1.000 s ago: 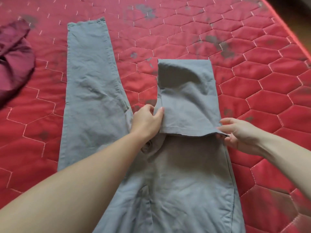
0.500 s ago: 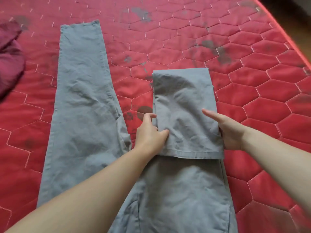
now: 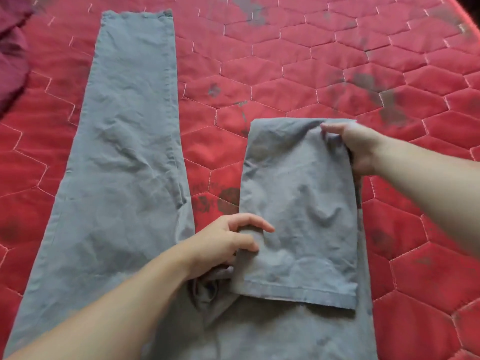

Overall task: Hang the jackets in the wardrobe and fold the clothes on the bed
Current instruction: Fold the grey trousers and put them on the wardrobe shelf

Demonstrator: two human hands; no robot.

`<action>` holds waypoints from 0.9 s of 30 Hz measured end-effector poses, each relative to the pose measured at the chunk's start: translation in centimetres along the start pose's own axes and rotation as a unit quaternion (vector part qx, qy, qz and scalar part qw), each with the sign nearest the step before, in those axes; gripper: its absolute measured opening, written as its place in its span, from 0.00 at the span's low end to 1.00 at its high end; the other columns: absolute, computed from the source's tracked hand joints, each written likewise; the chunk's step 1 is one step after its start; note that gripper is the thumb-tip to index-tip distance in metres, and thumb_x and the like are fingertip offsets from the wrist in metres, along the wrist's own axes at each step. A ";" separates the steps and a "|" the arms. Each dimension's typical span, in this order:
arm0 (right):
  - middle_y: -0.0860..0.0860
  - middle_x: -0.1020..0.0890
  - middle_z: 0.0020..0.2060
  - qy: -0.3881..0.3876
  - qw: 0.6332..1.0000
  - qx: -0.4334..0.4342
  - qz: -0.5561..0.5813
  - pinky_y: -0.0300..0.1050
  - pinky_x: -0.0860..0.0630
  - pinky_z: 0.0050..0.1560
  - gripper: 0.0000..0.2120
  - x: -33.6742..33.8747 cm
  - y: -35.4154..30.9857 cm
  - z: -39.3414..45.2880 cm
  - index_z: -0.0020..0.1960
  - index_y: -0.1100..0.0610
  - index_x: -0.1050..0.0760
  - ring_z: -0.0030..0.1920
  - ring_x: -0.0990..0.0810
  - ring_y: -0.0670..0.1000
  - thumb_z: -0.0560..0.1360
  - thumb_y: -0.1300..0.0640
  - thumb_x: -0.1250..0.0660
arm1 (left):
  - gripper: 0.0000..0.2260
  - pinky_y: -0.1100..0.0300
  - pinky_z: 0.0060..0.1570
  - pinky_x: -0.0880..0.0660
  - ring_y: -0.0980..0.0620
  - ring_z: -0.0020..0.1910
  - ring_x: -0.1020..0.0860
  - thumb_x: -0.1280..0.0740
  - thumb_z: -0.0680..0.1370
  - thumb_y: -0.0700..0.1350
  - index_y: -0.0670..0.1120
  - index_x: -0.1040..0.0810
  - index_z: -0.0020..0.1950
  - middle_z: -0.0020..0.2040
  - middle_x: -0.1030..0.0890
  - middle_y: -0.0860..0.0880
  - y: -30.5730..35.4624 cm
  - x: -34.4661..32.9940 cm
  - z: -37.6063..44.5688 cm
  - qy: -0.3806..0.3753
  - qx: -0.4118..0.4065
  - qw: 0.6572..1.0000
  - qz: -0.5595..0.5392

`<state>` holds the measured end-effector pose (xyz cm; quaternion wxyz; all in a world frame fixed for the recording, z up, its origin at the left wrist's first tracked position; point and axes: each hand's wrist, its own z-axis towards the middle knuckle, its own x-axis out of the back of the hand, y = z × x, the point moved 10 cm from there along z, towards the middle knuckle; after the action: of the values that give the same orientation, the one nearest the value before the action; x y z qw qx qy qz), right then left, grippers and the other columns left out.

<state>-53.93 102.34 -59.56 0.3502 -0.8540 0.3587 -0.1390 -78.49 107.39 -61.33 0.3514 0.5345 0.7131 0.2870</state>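
Grey trousers (image 3: 124, 157) lie flat on the red quilted bed (image 3: 285, 74), waist toward me. The left leg stretches straight away from me. The right leg (image 3: 298, 209) is folded back on itself, its hem lying near the crotch. My left hand (image 3: 228, 242) pinches the inner edge of that folded leg, thumb under and fingers over the cloth. My right hand (image 3: 355, 146) grips the far outer corner of the fold, fingers curled over the folded edge.
A dark red garment (image 3: 10, 61) lies bunched at the far left edge of the bed. The mattress's right edge (image 3: 470, 19) shows at the top right corner, with dark floor beyond it.
My right hand slid from the near hem up the outer side to the far corner of the folded leg. My left hand shifted along the inner edge and now pinches it.
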 end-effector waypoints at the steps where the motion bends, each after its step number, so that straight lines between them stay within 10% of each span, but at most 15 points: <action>1: 0.52 0.15 0.36 -0.002 1.000 0.026 -0.007 0.41 0.20 0.34 0.18 -0.1 -1.5 0.6 0.37 0.56 0.16 0.35 0.15 0.50 0.79 0.52 0.39 | 0.17 0.57 0.35 0.36 0.44 0.37 0.33 0.34 0.72 0.33 0.52 0.18 0.52 0.40 0.28 0.42 0.2 -0.3 0.1 -0.011 -0.008 1.000 -0.009; 5: 0.53 0.14 0.44 -0.023 0.990 0.110 0.087 0.46 0.20 0.49 0.17 -0.1 -6.9 1.3 0.47 0.57 0.17 0.47 0.15 0.53 0.78 0.56 0.45 | 0.19 0.54 0.37 0.33 0.49 0.35 0.30 0.35 0.67 0.40 0.60 0.24 0.53 0.39 0.26 0.42 2.3 2.2 1.4 0.062 -0.066 0.992 0.084; 12: 0.50 0.13 0.44 -0.063 0.997 -0.049 -0.010 0.43 0.19 0.36 0.13 1.6 0.6 1.2 0.47 0.55 0.16 0.42 0.14 0.49 0.73 0.46 0.32 | 0.23 0.57 0.33 0.22 0.48 0.43 0.19 0.29 0.74 0.44 0.55 0.36 0.64 0.53 0.20 0.47 4.2 7.9 5.1 0.227 -0.003 0.971 -0.077; 20: 0.60 0.15 0.42 -0.226 0.938 -0.210 -0.159 0.47 0.19 0.31 0.16 -0.8 11.4 -4.6 0.51 0.65 0.19 0.37 0.15 0.56 0.64 0.62 0.26 | 0.16 0.55 0.48 0.20 0.51 0.51 0.18 0.29 0.76 0.44 0.46 0.27 0.62 0.55 0.18 0.48 8.1 8.9 9.5 0.251 -0.023 0.967 -0.037; 23: 0.60 0.16 0.42 -0.282 0.892 -0.260 -0.240 0.44 0.20 0.30 0.15 -1.7 13.0 -6.8 0.51 0.66 0.20 0.35 0.16 0.55 0.66 0.61 0.26 | 0.06 0.66 0.34 0.23 0.59 0.38 0.17 0.32 0.79 0.46 0.47 0.20 0.54 0.43 0.14 0.54 9.7 9.1 10.6 0.255 -0.035 0.965 -0.038; 27: 0.57 0.14 0.44 -0.235 0.864 -0.243 -0.374 0.45 0.20 0.31 0.22 0.2 10.0 -6.3 0.51 0.63 0.21 0.39 0.15 0.54 0.66 0.47 0.26 | 0.17 0.50 0.55 0.21 0.46 0.53 0.18 0.36 0.78 0.36 0.47 0.25 0.65 0.56 0.18 0.47 12.0 10.2 12.0 0.301 -0.060 0.952 -0.007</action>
<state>-61.97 94.09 -62.04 0.1276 -0.9895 -0.0578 0.0368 -63.91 120.78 -60.98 0.1532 0.3964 0.7709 0.4745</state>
